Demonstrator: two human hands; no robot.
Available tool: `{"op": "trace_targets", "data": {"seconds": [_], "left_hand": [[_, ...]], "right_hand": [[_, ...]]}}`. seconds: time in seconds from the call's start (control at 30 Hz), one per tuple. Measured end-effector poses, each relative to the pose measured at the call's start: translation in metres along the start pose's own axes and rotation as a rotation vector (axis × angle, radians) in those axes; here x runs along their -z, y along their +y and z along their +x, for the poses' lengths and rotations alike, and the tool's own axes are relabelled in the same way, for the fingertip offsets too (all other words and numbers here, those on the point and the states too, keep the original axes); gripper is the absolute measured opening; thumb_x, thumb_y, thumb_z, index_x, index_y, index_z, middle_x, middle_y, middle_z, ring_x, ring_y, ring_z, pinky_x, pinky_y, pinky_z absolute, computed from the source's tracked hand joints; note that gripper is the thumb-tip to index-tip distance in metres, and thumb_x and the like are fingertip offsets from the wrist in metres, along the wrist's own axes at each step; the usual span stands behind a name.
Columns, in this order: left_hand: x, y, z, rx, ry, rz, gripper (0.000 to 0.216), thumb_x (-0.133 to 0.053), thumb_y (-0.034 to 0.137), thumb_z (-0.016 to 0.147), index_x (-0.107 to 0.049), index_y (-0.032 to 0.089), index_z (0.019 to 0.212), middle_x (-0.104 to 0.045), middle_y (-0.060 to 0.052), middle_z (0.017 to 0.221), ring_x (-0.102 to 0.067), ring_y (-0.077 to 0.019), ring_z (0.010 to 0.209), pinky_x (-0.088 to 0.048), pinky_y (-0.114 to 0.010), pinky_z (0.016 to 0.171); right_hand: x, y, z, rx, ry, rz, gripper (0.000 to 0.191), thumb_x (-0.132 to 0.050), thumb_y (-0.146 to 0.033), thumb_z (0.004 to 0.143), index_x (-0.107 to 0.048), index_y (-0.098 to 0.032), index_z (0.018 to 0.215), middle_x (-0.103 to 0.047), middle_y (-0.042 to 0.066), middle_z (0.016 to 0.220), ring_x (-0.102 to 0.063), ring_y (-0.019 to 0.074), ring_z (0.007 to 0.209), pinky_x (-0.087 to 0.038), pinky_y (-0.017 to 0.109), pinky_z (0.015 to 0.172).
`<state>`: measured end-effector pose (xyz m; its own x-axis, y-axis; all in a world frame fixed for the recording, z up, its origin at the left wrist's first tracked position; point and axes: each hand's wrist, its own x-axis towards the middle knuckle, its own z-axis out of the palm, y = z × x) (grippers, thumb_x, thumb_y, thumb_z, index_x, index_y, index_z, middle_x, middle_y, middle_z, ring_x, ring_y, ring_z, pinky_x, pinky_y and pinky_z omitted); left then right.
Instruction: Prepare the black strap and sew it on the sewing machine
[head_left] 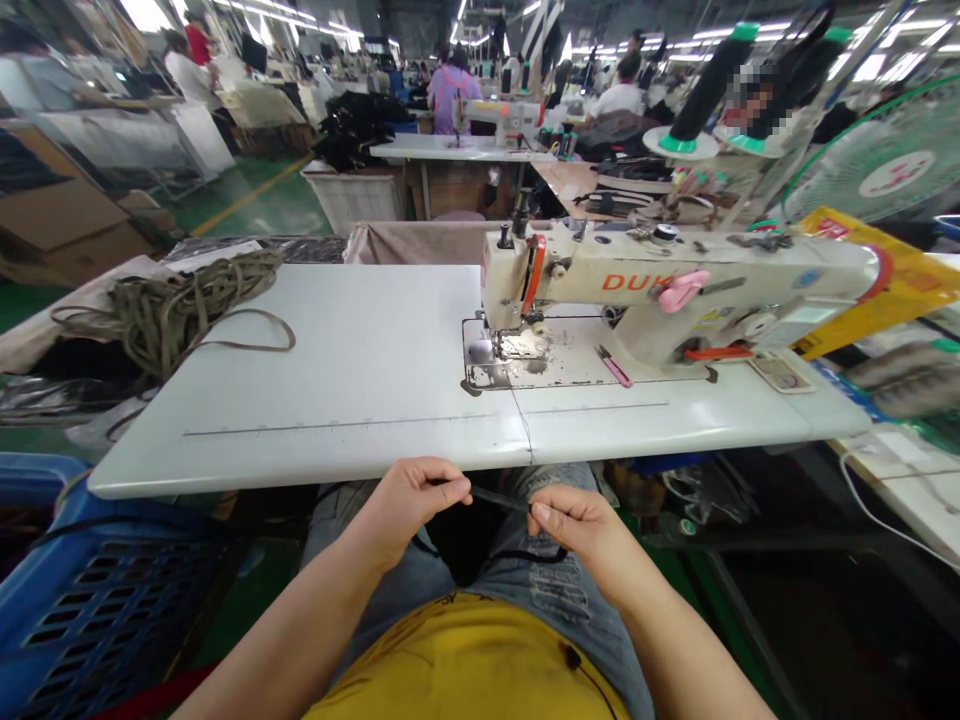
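Note:
Between my two hands a narrow dark strap (499, 497) is stretched, just in front of the table's near edge and above my lap. My left hand (420, 505) pinches one end of this stretch between thumb and fingers. At the other end, my right hand (574, 518) grips it the same way. Dark lengths hang below both hands. Beyond them stands a sewing machine (675, 270) with its lamp lit over the needle plate (523, 345). From there a dark thread (521, 415) runs across the white table (360, 370) to its front edge.
Pink-handled thread snips (615, 367) lie on the machine bed. A heap of olive webbing (187, 305) rests at the table's left end, above a blue plastic basket (112, 590). Black thread cones (709, 95) and a green fan (892, 150) stand at the right. Other people work farther back.

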<state>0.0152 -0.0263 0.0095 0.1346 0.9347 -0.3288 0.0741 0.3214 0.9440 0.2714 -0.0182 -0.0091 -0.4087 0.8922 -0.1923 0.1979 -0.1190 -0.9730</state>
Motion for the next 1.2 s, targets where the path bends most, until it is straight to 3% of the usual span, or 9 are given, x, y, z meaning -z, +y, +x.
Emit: {"op": "trace_targets", "data": {"seconds": [0.1,0.27,0.5,0.6,0.7,0.8,0.93,1.1,1.2], "left_hand": [[-0.009,0.000,0.001,-0.087,0.051,0.074,0.030,-0.076,0.046,0.076,-0.076,0.017,0.067,-0.070,-0.005,0.067,-0.055,-0.0175,0.065,-0.039,-0.027,0.061],[-0.010,0.001,0.004,-0.135,0.030,0.201,0.024,-0.072,0.040,0.080,-0.078,0.018,0.073,-0.076,-0.007,0.076,-0.065,-0.0219,0.075,-0.047,-0.030,0.069],[0.015,-0.001,0.006,-0.152,0.083,0.199,0.029,-0.071,0.045,0.084,-0.077,0.017,0.081,-0.073,-0.003,0.077,-0.061,-0.0187,0.073,-0.045,-0.028,0.070],[0.028,0.000,0.005,-0.204,0.161,0.257,0.029,-0.071,0.047,0.084,-0.077,0.018,0.084,-0.073,-0.004,0.082,-0.063,-0.0206,0.079,-0.046,-0.029,0.074],[0.042,0.001,0.005,-0.314,0.253,0.478,0.027,-0.067,0.046,0.087,-0.078,0.021,0.084,-0.070,-0.003,0.080,-0.059,-0.0204,0.077,-0.044,-0.030,0.072],[0.056,-0.001,0.007,-0.424,0.332,0.681,0.028,-0.065,0.048,0.089,-0.080,0.025,0.086,-0.062,-0.001,0.075,-0.056,-0.0193,0.071,-0.042,-0.031,0.069],[0.068,-0.002,0.009,-0.529,0.406,0.739,0.027,-0.066,0.051,0.087,-0.082,0.029,0.090,-0.059,0.000,0.077,-0.057,-0.0188,0.068,-0.043,-0.033,0.068],[0.072,-0.007,0.006,-0.590,0.455,0.770,0.025,-0.066,0.050,0.089,-0.083,0.033,0.096,-0.061,-0.002,0.084,-0.058,-0.0202,0.073,-0.043,-0.034,0.067],[0.073,-0.013,0.005,-0.612,0.463,0.810,0.023,-0.066,0.048,0.092,-0.082,0.034,0.102,-0.060,-0.002,0.089,-0.058,-0.0207,0.076,-0.042,-0.034,0.069]], "right_hand": [[0.004,0.006,-0.003,-0.050,-0.001,0.024,0.048,-0.069,-0.061,0.086,-0.071,-0.018,0.066,-0.056,0.001,0.062,-0.043,0.0148,0.062,-0.032,0.029,0.061],[0.010,-0.002,-0.010,-0.046,0.024,-0.025,0.043,-0.070,-0.058,0.087,-0.075,-0.019,0.072,-0.061,0.002,0.069,-0.047,0.0165,0.068,-0.035,0.029,0.063],[0.033,0.004,-0.012,-0.046,0.074,-0.035,0.045,-0.070,-0.062,0.085,-0.074,-0.018,0.077,-0.050,-0.002,0.058,-0.038,0.0117,0.054,-0.029,0.027,0.050],[0.049,-0.002,-0.021,-0.054,0.150,-0.053,0.044,-0.075,-0.062,0.081,-0.075,-0.018,0.077,-0.057,0.000,0.061,-0.042,0.0118,0.055,-0.032,0.027,0.049],[0.065,-0.011,-0.033,-0.074,0.236,-0.080,0.041,-0.079,-0.059,0.076,-0.078,-0.019,0.083,-0.069,0.005,0.072,-0.053,0.0156,0.062,-0.041,0.029,0.054],[0.079,-0.017,-0.045,-0.096,0.281,-0.117,0.041,-0.080,-0.060,0.074,-0.079,-0.020,0.080,-0.071,0.006,0.072,-0.059,0.0197,0.067,-0.047,0.033,0.061],[0.092,-0.017,-0.056,-0.100,0.320,-0.143,0.043,-0.079,-0.061,0.075,-0.079,-0.019,0.078,-0.074,0.007,0.075,-0.062,0.0219,0.073,-0.050,0.035,0.069],[0.098,-0.012,-0.062,-0.091,0.310,-0.106,0.040,-0.081,-0.058,0.075,-0.079,-0.018,0.077,-0.075,0.007,0.079,-0.061,0.0215,0.078,-0.047,0.035,0.075],[0.097,-0.007,-0.061,-0.111,0.311,-0.062,0.042,-0.079,-0.059,0.078,-0.076,-0.017,0.071,-0.061,0.001,0.063,-0.048,0.0144,0.063,-0.037,0.030,0.062]]}}
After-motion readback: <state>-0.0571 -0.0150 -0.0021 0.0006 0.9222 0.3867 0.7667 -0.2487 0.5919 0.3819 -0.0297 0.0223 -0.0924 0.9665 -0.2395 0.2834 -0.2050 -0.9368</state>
